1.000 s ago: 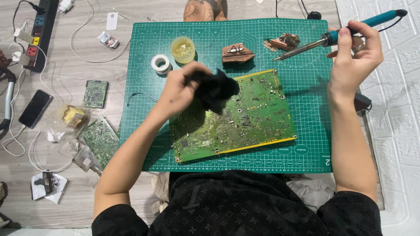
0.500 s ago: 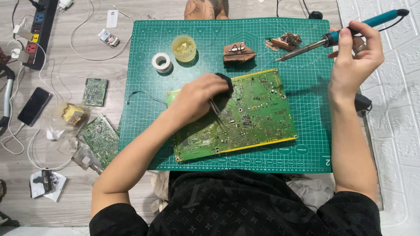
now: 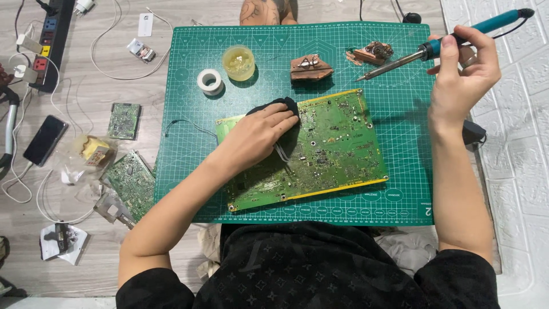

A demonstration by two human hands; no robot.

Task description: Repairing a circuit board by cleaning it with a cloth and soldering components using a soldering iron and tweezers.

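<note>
circuit boards [image 3: 320,149] 3 | tape roll [image 3: 210,80] 1 | soldering iron [image 3: 457,37] 1 | phone [image 3: 45,139] 1 | power strip [image 3: 50,43] 1

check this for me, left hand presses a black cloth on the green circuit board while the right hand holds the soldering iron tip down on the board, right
Not quite. The head view shows the right hand holding the soldering iron up off the board, its tip over the green cutting mat near the far edge. The rest is right: the left hand presses a black cloth on the green circuit board.

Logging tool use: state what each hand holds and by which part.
Right hand holds the soldering iron by its teal handle. Left hand presses a black cloth on the circuit board, with tweezers underneath.
</note>
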